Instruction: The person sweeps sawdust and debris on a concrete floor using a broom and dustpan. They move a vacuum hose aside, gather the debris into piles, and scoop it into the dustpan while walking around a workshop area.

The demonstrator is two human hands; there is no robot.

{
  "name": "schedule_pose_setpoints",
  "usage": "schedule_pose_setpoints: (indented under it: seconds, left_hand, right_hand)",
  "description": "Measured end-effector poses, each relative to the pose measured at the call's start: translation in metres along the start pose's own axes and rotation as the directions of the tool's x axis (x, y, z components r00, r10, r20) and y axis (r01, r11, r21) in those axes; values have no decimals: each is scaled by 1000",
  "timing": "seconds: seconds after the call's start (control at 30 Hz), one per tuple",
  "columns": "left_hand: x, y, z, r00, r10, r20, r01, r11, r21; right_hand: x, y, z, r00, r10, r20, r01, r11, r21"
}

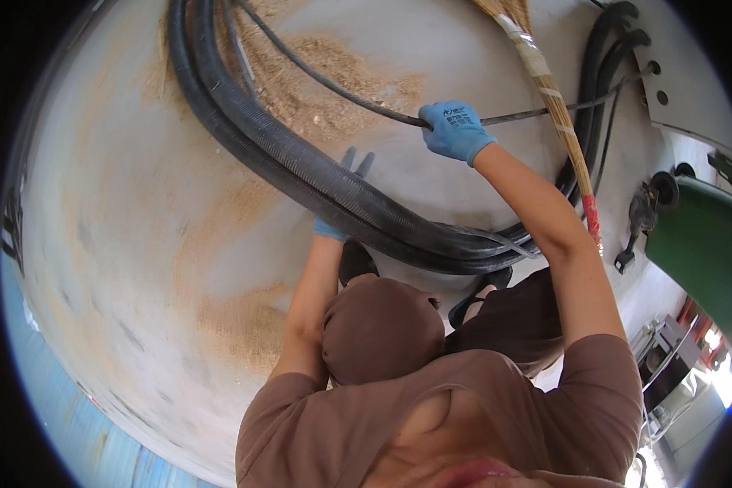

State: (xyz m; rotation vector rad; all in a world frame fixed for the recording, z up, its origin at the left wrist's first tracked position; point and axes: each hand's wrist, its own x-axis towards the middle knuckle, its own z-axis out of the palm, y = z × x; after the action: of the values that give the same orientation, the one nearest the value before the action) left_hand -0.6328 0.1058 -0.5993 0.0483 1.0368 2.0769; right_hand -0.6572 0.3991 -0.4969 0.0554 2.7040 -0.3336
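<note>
My right hand point(454, 130), in a blue glove, is closed around a thin black cable point(342, 91) that runs across the floor from the upper left to the right. My left hand point(355, 162), also gloved in blue, reaches under a bundle of thick black corrugated hoses point(301, 167). Its wrist shows below the bundle and its straight, spread fingertips show above it. The hoses curve from the top of the view down to the right. The palm is hidden by the hoses.
Sawdust point(333, 69) lies scattered over the pale concrete floor point(122, 203). A straw broom point(557, 114) with a red-bound handle crosses the hoses at the right. A green machine point(699, 244) stands at the far right, a metal plate with holes point(683, 73) above it.
</note>
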Motion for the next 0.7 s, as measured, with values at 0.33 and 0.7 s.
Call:
schedule_pose_setpoints:
  seconds: [0.33,0.7]
  left_hand:
    - [54,21,70,997,-16,69,59,722,-690]
    - [89,54,112,966,90,244,116,691,-714]
  right_hand:
    - [-11,-21,-23,990,-99,99,82,982,168]
    - [-66,150,-39,873,292,-390,-356,929,-101]
